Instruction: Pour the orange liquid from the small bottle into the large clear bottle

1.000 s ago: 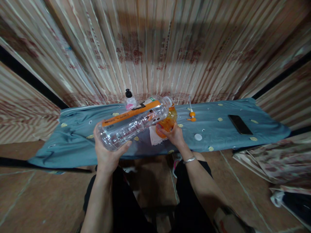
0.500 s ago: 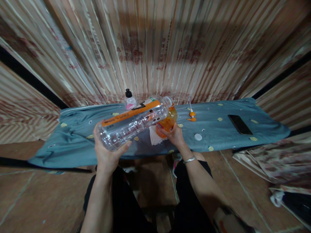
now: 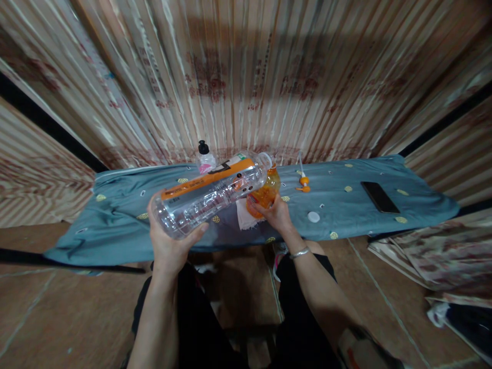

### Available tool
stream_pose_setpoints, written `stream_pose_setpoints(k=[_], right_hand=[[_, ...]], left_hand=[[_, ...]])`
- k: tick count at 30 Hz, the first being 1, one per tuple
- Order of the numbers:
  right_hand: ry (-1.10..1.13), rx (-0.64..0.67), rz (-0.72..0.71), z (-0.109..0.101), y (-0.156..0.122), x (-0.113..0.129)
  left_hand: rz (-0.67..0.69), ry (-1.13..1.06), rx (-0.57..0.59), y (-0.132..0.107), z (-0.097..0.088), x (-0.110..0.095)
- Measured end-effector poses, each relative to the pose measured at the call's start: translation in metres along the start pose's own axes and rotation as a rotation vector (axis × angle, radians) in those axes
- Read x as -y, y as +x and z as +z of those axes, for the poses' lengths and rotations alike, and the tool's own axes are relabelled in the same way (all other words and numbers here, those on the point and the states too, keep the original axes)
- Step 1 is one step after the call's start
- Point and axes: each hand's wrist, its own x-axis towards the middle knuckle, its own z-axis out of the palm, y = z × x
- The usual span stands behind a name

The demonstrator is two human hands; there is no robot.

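Note:
My left hand (image 3: 171,241) grips the base of a large clear plastic bottle (image 3: 215,192) with an orange label. The bottle lies tilted, its mouth up and to the right, over the neck of an orange bottle (image 3: 271,187). Around the lower side of that orange bottle my right hand (image 3: 279,212) is closed. A pale cloth (image 3: 246,218) lies beneath the orange bottle. Whether liquid runs between the two mouths I cannot tell. To the right, an orange pump head (image 3: 304,183) with a clear tube rests on the cloth-covered table.
A teal patterned cloth (image 3: 123,205) covers the narrow table. Behind the clear bottle stands a small bottle (image 3: 205,159) with a black cap and pink contents. A white round cap (image 3: 313,217) and a black phone (image 3: 380,197) lie to the right. Striped curtains (image 3: 238,77) hang behind.

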Motion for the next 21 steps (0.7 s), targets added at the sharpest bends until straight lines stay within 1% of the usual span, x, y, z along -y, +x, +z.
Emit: stream_pose_setpoints(k=[8, 16, 21], right_hand=[[-0.009, -0.013, -0.007, 0.0023, 0.001, -0.0025], [-0.034, 0.01, 0.008, 0.0009, 0.0009, -0.0007], [-0.037, 0.0, 0.003, 0.0004, -0.0002, -0.0002]], left_hand=[[0.033, 0.009, -0.004, 0.0003, -0.0006, 0.0018], [0.011, -0.007, -0.005, 0.0002, 0.0008, -0.0007], [-0.007, 0.01, -0.003, 0.0003, -0.0003, -0.0001]])
